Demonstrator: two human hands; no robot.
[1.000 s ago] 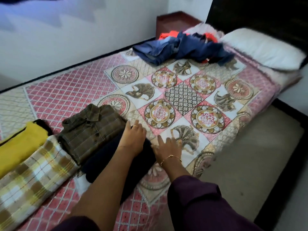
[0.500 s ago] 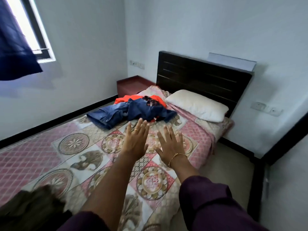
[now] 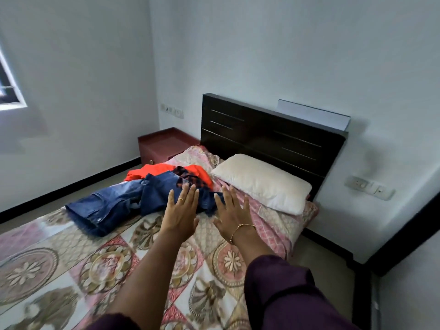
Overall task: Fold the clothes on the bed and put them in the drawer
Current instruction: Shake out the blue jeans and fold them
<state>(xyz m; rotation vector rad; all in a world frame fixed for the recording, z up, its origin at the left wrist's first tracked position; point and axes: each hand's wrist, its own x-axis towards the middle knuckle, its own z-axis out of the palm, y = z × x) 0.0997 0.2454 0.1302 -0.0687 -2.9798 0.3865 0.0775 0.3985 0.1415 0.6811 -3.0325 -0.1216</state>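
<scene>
— So which step is the person on?

— Fetching the next garment, by the look of it. Both arms reach toward the unfolded pile (image 3: 152, 194) near the head of the bed (image 3: 266, 225): blue denim (image 3: 107, 208) in front, an orange piece (image 3: 197, 171) and something dark checked (image 3: 188, 177) behind, all beside the pillow (image 3: 259, 182).

— Are the hands holding anything?

— No. The left hand (image 3: 182, 210) and right hand (image 3: 232, 214) are side by side, slightly apart, fingers straight and spread, empty, just short of the denim's near edge.

— And the next move?

— Probably closing on one item and drawing it free without dragging the tangled rest. The denim overlaps the others, so it likely comes first.

— The drawer?

— Perhaps the maroon bedside cabinet (image 3: 164, 145); hard to say.
</scene>
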